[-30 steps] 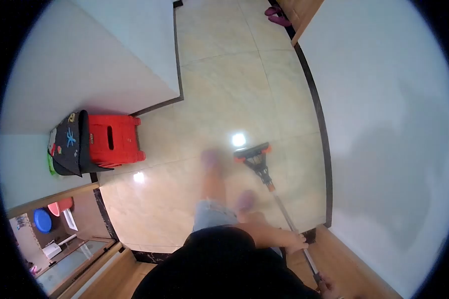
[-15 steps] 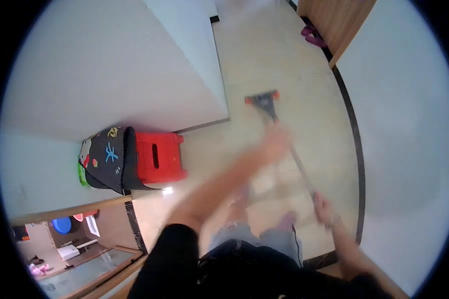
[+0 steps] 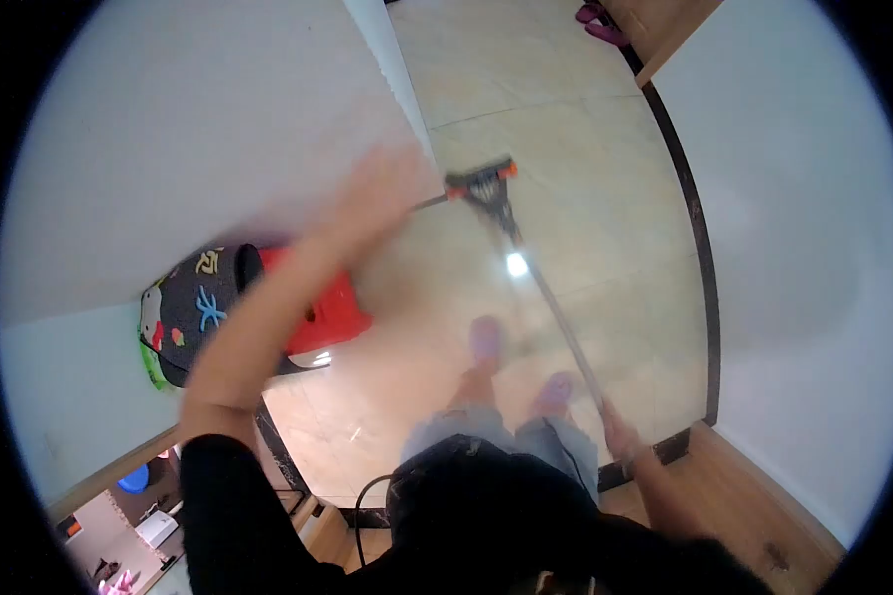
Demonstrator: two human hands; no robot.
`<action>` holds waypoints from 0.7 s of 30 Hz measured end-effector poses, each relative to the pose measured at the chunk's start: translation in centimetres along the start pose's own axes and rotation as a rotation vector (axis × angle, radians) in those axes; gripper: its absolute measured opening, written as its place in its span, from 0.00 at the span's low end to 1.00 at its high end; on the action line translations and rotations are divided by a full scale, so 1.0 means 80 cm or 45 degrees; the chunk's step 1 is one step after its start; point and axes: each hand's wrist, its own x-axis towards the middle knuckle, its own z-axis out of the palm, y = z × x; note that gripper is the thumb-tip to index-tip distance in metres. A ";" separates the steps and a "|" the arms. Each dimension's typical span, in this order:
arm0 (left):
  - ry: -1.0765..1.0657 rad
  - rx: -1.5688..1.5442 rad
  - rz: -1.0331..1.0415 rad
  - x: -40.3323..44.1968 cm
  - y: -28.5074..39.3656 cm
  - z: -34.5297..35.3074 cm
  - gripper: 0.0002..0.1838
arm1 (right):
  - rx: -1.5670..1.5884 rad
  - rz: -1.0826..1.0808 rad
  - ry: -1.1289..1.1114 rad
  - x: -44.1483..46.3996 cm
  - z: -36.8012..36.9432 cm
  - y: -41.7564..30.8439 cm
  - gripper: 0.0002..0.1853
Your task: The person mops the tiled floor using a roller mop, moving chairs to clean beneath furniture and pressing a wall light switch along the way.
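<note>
My right hand is wrapped round the grey pole of a mop. The black mop head with orange ends is on the tiled floor beside the wall corner. My left hand is raised and stretched forward in front of the white wall, off the pole; motion blurs its fingers. Below my left forearm is a red plastic stool, partly hidden by the arm, with a dark patterned mat beside it.
Purple slippers lie by a wooden door at the top right. A white wall with dark skirting runs down the right. At the lower left, a doorway shows a blue basin. My feet stand on the tiles.
My left hand has left the pole and swung to the left, towards the wall. The mop head has moved farther from my feet, then left to the wall corner.
</note>
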 end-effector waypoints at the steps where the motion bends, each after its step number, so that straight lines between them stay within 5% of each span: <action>1: -0.169 -0.056 0.106 -0.031 0.022 0.098 0.23 | 0.032 -0.333 0.083 -0.084 -0.002 0.025 0.26; 2: -0.171 -0.066 0.110 -0.053 0.067 0.118 0.23 | -0.031 0.160 -0.236 -0.144 -0.007 0.028 0.26; 3: -0.207 -0.837 0.076 -0.063 0.139 0.125 0.19 | 0.309 -0.273 -0.116 -0.185 0.042 0.133 0.27; 5: -0.348 -1.322 0.251 -0.066 0.269 0.201 0.24 | 0.111 -0.199 -0.182 -0.253 -0.009 0.071 0.28; 7: -0.409 -1.527 0.475 -0.058 0.401 0.226 0.30 | 0.081 -0.230 -0.155 -0.269 -0.012 0.088 0.29; 10: -0.412 -1.314 0.506 -0.043 0.520 0.167 0.37 | 0.277 -0.353 -0.073 -0.221 -0.006 0.094 0.27; 11: -0.431 -1.328 0.506 -0.044 0.532 0.166 0.37 | 0.291 -0.298 -0.129 -0.200 -0.010 0.064 0.27; 13: -0.968 -1.018 0.455 -0.044 0.548 0.178 0.21 | 0.033 -0.181 -0.265 -0.142 0.003 0.037 0.28; 14: -0.862 -1.067 0.304 -0.066 0.540 0.222 0.11 | 0.072 -0.363 -0.194 -0.110 0.025 0.023 0.27; 15: -0.492 -1.126 0.141 -0.098 0.520 0.267 0.15 | 0.332 -0.640 0.015 -0.077 0.067 0.020 0.31; 17: -0.707 -0.849 0.233 -0.131 0.452 0.327 0.13 | 0.340 -0.494 -0.126 -0.062 0.122 -0.025 0.31; 20: -0.852 -0.745 -0.189 -0.160 0.419 0.231 0.26 | 0.198 -0.611 -0.078 -0.070 0.190 -0.010 0.30; 21: -0.854 -0.742 -0.169 -0.171 0.448 0.263 0.26 | 0.229 -0.623 0.036 -0.090 0.195 0.007 0.29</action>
